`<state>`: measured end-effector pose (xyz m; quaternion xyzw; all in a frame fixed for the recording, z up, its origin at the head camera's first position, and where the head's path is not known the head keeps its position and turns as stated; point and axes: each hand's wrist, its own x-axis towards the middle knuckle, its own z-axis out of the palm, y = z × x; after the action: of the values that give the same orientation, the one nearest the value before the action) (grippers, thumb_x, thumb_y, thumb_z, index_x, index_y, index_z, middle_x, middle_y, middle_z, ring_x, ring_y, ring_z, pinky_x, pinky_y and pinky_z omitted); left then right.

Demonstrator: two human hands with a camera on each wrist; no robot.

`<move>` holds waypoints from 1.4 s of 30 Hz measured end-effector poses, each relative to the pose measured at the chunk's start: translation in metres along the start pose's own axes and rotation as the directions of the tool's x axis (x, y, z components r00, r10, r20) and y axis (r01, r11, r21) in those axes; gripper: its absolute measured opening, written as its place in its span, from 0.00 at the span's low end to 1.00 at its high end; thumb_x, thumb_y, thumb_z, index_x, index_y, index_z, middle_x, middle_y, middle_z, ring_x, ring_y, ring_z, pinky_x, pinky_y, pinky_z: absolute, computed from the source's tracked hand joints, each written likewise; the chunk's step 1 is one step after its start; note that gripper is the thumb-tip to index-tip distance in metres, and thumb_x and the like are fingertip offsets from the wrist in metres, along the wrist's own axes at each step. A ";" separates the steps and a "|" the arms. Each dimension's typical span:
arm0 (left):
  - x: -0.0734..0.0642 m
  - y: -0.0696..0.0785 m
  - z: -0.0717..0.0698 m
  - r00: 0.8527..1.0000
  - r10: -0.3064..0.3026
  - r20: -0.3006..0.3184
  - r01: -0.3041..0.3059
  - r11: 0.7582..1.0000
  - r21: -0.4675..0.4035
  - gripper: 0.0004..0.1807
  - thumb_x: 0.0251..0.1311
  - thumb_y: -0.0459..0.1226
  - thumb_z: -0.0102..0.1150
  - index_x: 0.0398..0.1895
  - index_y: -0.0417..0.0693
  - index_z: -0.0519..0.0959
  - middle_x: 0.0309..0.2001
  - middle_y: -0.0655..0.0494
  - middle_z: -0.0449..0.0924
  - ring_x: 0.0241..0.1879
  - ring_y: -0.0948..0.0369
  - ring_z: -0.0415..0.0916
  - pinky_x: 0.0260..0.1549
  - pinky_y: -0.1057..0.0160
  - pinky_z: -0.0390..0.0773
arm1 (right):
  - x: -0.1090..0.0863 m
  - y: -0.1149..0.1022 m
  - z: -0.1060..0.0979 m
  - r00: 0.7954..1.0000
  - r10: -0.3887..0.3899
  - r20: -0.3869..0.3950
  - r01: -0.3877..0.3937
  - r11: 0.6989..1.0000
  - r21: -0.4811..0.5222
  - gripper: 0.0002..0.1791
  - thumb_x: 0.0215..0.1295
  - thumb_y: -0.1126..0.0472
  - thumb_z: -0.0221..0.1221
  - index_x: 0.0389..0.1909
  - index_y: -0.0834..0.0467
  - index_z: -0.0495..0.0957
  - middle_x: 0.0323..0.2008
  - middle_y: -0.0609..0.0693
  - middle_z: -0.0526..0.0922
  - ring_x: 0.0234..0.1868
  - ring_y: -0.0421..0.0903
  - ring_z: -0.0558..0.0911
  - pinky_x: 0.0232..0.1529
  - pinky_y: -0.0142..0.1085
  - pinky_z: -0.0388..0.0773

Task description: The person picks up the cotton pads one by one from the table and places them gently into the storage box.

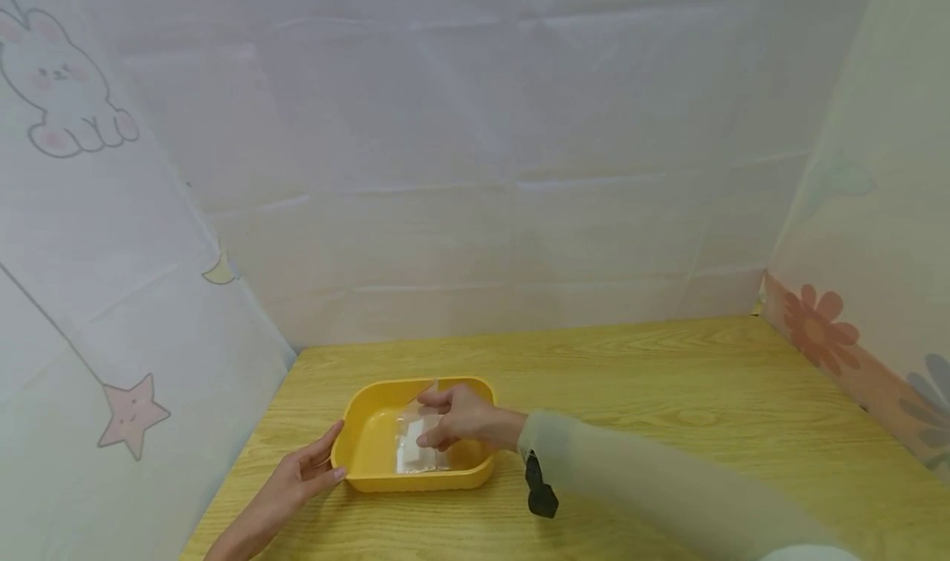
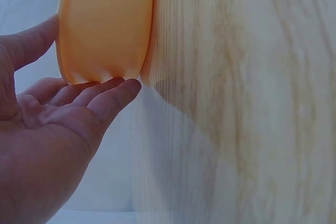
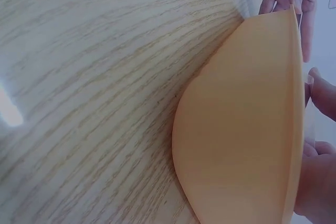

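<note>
A yellow plastic basin (image 1: 371, 437) stands on the wooden table. Inside it is a clear plastic bag (image 1: 408, 460) with something white in it, of a kind I cannot make out. My right hand (image 1: 467, 417) reaches over the basin's right end and pinches the bag between thumb and fingers. At the basin's left end, my left hand (image 1: 300, 474) touches the wall and rim from outside, thumb and fingers spread apart. From the left wrist, the fingertips (image 2: 128, 85) rest along the basin's end (image 2: 105, 30). The basin wall (image 3: 241, 124) hides most of the bag in the right wrist view.
The wood-grain table (image 1: 668, 396) extends to the right of the basin. Pale sheets enclose the table: a plain back sheet (image 1: 482, 157), a left one with a printed star (image 1: 135, 417) and a right one with printed flowers. A dark strap (image 1: 540, 491) hangs from my right sleeve.
</note>
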<state>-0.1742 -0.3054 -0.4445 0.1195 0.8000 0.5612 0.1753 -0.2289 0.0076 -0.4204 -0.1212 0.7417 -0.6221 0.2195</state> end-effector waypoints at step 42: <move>0.002 0.001 0.000 0.997 0.035 -0.073 -0.032 0.999 0.034 0.42 0.80 0.41 0.57 0.86 0.39 0.47 0.83 0.39 0.42 0.79 0.38 0.47 0.63 0.68 0.72 | -0.048 -0.036 -0.046 0.947 -0.295 -0.128 0.173 0.803 -0.570 0.21 0.67 0.59 0.73 0.59 0.59 0.86 0.42 0.62 0.89 0.15 0.40 0.66 0.19 0.32 0.67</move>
<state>-0.1757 -0.3047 -0.4436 0.1150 0.8130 0.5548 0.1341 -0.2120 0.0625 -0.3707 -0.2037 0.8873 -0.4134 0.0168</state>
